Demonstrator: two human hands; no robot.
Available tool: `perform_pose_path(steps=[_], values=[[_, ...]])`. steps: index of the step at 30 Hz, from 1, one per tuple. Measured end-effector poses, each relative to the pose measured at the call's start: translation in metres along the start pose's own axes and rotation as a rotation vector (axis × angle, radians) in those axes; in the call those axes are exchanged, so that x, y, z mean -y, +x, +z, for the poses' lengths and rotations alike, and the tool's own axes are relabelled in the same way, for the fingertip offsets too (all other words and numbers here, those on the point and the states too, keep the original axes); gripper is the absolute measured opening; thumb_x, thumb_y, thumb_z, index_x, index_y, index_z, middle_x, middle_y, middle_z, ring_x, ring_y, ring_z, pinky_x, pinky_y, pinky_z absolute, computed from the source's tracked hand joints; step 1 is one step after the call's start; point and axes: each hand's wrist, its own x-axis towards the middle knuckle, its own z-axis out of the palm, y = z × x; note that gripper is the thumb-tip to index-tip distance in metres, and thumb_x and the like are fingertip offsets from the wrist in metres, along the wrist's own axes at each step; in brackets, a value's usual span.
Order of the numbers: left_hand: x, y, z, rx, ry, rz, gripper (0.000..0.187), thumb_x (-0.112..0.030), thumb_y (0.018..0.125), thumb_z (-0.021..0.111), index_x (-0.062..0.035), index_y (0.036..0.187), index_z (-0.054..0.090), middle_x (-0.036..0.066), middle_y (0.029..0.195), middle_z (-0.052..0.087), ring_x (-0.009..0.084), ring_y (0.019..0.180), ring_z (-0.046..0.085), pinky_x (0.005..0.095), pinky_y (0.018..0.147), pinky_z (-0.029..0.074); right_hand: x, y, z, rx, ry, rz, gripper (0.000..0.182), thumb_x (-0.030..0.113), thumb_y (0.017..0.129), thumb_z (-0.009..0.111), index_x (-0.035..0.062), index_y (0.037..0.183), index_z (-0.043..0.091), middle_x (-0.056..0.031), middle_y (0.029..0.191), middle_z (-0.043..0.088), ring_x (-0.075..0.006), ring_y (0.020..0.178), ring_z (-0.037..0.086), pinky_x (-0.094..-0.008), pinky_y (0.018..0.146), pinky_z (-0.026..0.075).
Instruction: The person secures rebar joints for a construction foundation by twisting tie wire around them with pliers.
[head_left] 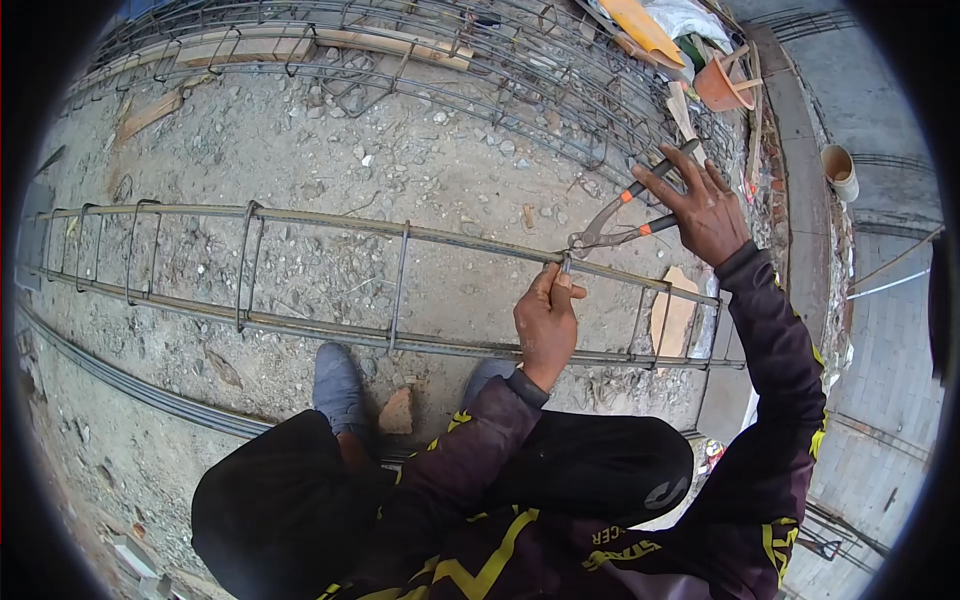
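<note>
My right hand (708, 212) grips a pair of tying pincers (607, 222) with dark, orange-banded handles. The handles are spread apart, and the jaws meet the upper bar of a long rebar cage (470, 243). Just below the jaws, my left hand (547, 322) is closed, thumb and fingers pinched on what looks like a steel stirrup at that bar. Any tie wire there is too small to make out. Several rectangular stirrups (398, 290) cross the cage to its left, and others stand near its right end.
More rebar cages (520, 75) lie along the top, with a wooden plank (390, 45) among them. Loose bars (150, 380) run at lower left. An orange bucket (722, 85) and a pale bucket (840, 172) stand at upper right. A broken stone piece (396, 411) lies between my shoes.
</note>
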Motion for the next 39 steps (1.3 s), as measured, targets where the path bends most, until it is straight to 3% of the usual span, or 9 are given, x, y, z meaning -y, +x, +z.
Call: perform_pose_path(steps=[11,14,17,20,23,25,27,33,39], values=[[-0.008,-0.003,-0.001,-0.027,0.176,0.073,0.037,-0.017,0.101,0.054,0.0109,0.125,0.059,0.004,0.068,0.064,0.0055,0.057,0.045,0.0263,0.054,0.039,-0.018,0.046,0.034,-0.07,-0.004,-0.185,0.088,-0.004,0.08,0.062,0.0421,0.15,0.035,-0.0042,0.16,0.028,-0.025,0.14,0.042,-0.051,0.117,0.037],[-0.007,-0.002,-0.002,-0.03,0.182,0.071,0.038,-0.017,0.101,0.054,0.0116,0.126,0.058,0.005,0.067,0.064,0.0072,0.059,0.05,0.0269,0.057,0.042,-0.017,0.058,0.039,-0.234,0.106,-0.27,0.073,-0.001,0.079,0.066,0.0325,0.141,0.048,-0.0042,0.148,0.043,-0.0249,0.13,0.05,-0.0482,0.107,0.046],[-0.008,-0.003,-0.002,-0.03,0.162,0.055,0.039,-0.017,0.1,0.055,0.0124,0.125,0.058,0.006,0.068,0.065,0.0087,0.061,0.053,0.0274,0.06,0.045,-0.024,0.068,0.042,-0.128,0.259,-0.257,0.05,0.007,0.077,0.072,0.0213,0.123,0.058,-0.0026,0.126,0.056,-0.0249,0.115,0.056,-0.0466,0.1,0.046],[-0.008,-0.002,-0.001,-0.034,0.133,0.036,0.039,-0.017,0.1,0.055,0.0131,0.125,0.058,0.006,0.068,0.065,0.0083,0.062,0.053,0.0271,0.061,0.045,-0.012,0.08,-0.002,-0.134,0.131,-0.328,0.038,0.015,0.075,0.076,0.0164,0.108,0.058,-0.0013,0.107,0.056,-0.0244,0.1,0.055,-0.0439,0.093,0.043],[-0.008,-0.002,0.001,-0.07,0.147,0.067,0.034,-0.015,0.099,0.054,0.0105,0.12,0.062,0.011,0.064,0.064,0.0172,0.057,0.061,0.0321,0.057,0.048,-0.013,0.09,-0.026,-0.207,-0.007,-0.475,0.036,0.021,0.073,0.077,0.0153,0.103,0.059,-0.0009,0.102,0.058,-0.0234,0.099,0.056,-0.0391,0.09,0.041],[-0.009,-0.003,0.001,-0.063,0.139,0.057,0.034,-0.015,0.099,0.054,0.0104,0.12,0.062,0.012,0.065,0.064,0.0175,0.058,0.062,0.0326,0.057,0.048,-0.011,0.086,-0.032,-0.065,-0.033,-0.453,0.034,0.022,0.074,0.076,0.0146,0.102,0.059,-0.0015,0.097,0.06,-0.0238,0.096,0.058,-0.0394,0.088,0.043],[-0.01,-0.003,0.0,-0.061,0.133,0.046,0.034,-0.015,0.099,0.054,0.0109,0.12,0.062,0.014,0.066,0.064,0.0179,0.059,0.062,0.033,0.057,0.048,-0.007,0.073,-0.037,0.278,-0.023,-0.313,0.033,0.024,0.075,0.074,0.0137,0.102,0.059,-0.0026,0.092,0.062,-0.0246,0.095,0.06,-0.0412,0.088,0.044],[0.008,0.0,0.004,-0.099,0.129,0.09,0.038,-0.015,0.097,0.055,0.0137,0.121,0.061,0.024,0.075,0.067,0.023,0.059,0.063,0.0358,0.057,0.048,0.004,-0.003,-0.003,0.191,0.195,-0.001,0.025,0.025,0.079,0.068,0.0176,0.102,0.06,-0.0051,0.087,0.062,-0.0296,0.092,0.064,-0.045,0.087,0.046],[-0.006,-0.003,-0.002,-0.04,0.186,0.035,0.038,-0.015,0.097,0.055,0.0134,0.123,0.06,0.032,0.079,0.064,0.0325,0.061,0.066,0.0398,0.057,0.048,0.02,-0.025,-0.006,0.155,0.162,0.108,0.02,0.023,0.08,0.066,0.0182,0.098,0.059,-0.0045,0.089,0.062,-0.0302,0.093,0.063,-0.047,0.086,0.046]])
